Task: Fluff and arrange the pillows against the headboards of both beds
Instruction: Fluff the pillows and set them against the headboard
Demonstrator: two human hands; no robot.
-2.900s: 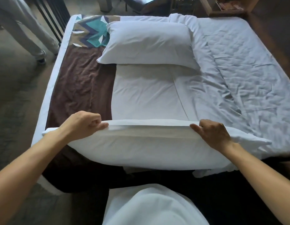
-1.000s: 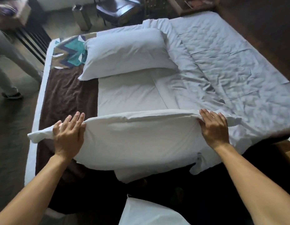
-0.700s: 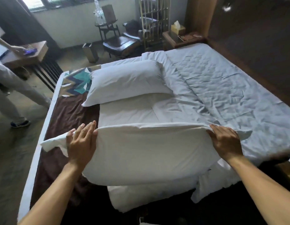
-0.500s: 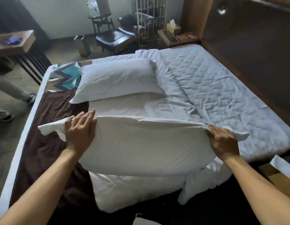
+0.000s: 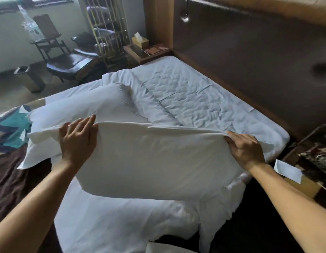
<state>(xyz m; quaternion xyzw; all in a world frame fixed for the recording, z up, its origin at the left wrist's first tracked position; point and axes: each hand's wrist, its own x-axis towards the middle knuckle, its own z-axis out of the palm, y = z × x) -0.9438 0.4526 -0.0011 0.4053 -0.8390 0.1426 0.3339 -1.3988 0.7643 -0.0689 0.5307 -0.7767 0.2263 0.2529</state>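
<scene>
The pillow (image 5: 149,161) was up off the bed (image 5: 195,92), over the near part of it and close to the person. It stood on its long side. Its long way ran from left to right, with the right end nearer the headboard (image 5: 249,57). Its wide flat face looked at the camera and its top edge made a line from hand to hand.

The left hand (image 5: 77,141) lay flat on the pillow's face near the left end. Its fingers were straight and close together, and the tips reached the top edge. The right hand (image 5: 245,151) held the top edge near the right end, with its fingers bent over it.

A white cover (image 5: 122,216) lay under the pillow. A second pillow (image 5: 82,106) lay flat on the bed just past the left hand. To the left were a brown blanket (image 5: 10,176) and a cloth (image 5: 10,128) with blue and green shapes. The sheet on the far half of the bed was full of wrinkles.

A small table (image 5: 145,53) stood by the far corner of the bed. A tissue box (image 5: 140,41) sat on it, and one white tissue stuck up out of the top. Some cards lay beside the box, too blurry to read. A dark chair (image 5: 72,64) stood farther left, with a bin (image 5: 30,77) on the floor near it. I could not see inside the bin. A white paper (image 5: 288,170) lay low on the right.
</scene>
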